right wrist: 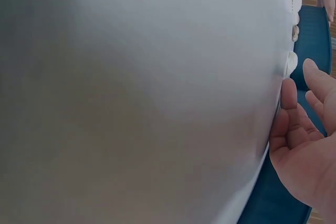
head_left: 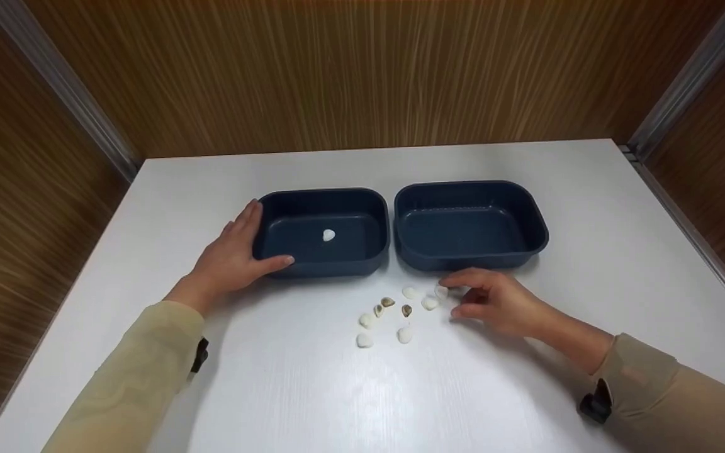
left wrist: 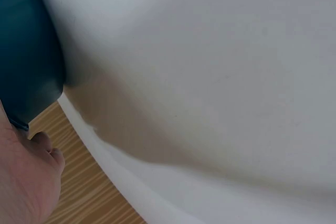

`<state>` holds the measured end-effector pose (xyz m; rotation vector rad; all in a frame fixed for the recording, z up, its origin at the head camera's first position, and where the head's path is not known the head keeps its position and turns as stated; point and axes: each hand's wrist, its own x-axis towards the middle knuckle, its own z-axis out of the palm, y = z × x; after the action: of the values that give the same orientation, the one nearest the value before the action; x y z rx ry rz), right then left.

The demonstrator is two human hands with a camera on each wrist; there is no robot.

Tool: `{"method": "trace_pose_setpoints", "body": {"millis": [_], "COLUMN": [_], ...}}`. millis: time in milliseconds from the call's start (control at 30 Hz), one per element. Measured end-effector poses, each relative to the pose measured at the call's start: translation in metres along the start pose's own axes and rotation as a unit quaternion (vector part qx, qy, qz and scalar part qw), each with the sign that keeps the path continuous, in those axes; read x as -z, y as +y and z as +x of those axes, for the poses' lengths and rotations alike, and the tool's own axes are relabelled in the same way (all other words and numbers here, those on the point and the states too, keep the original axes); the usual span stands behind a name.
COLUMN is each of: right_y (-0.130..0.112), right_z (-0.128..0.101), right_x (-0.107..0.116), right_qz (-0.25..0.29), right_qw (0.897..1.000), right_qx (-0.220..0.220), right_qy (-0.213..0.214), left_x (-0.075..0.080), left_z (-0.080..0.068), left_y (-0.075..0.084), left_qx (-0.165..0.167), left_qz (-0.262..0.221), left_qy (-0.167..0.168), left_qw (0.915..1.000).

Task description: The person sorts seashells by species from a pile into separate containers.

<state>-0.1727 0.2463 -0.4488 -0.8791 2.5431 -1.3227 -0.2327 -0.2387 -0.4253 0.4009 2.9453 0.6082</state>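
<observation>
While the right hand [head_left: 501, 305] curled its fingertips about a white shell [head_left: 441, 291] at the 2 o'clock edge of the shell cluster [head_left: 387, 314], just before the right tray [head_left: 469, 225], the grasp itself was not clearly resolved. The left hand [head_left: 233, 255] lay flat, fingers straight, against the 9 o'clock wall of the left tray [head_left: 321, 231], which contained one shell [head_left: 328, 235]. Only the head view showed trays and shells together; the wrist views gave mostly blurred white table [left wrist: 210, 77], with a finger [right wrist: 289, 95] touching a shell [right wrist: 290, 62].
</observation>
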Motion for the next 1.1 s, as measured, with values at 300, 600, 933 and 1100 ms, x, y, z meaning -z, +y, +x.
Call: {"method": "trace_pose_setpoints", "body": {"millis": [300,600,933,1100], "right_y": [0.001,0.004,0.005,0.005], "right_z": [0.001,0.002,0.001,0.003], "right_x": [-0.003,-0.009,-0.01,-0.011], "right_qz": [-0.031,-0.063,-0.071,-0.078], "right_qw": [1.0,0.998,0.997,0.997], "right_qx": [0.004,0.019,0.023,0.022], "right_qy": [-0.001,0.016,0.022,0.019], "left_x": [0.0,0.0,0.0,0.0], "left_z": [0.0,0.0,0.001,0.0], "left_y": [0.0,0.0,0.002,0.0], "left_qx": [-0.01,-0.01,-0.012,-0.007], "left_qz": [0.001,0.005,0.008,0.005], "left_qy": [0.008,0.008,0.007,0.009], "left_qw": [0.9999,0.9999,0.9999,0.9999]}}
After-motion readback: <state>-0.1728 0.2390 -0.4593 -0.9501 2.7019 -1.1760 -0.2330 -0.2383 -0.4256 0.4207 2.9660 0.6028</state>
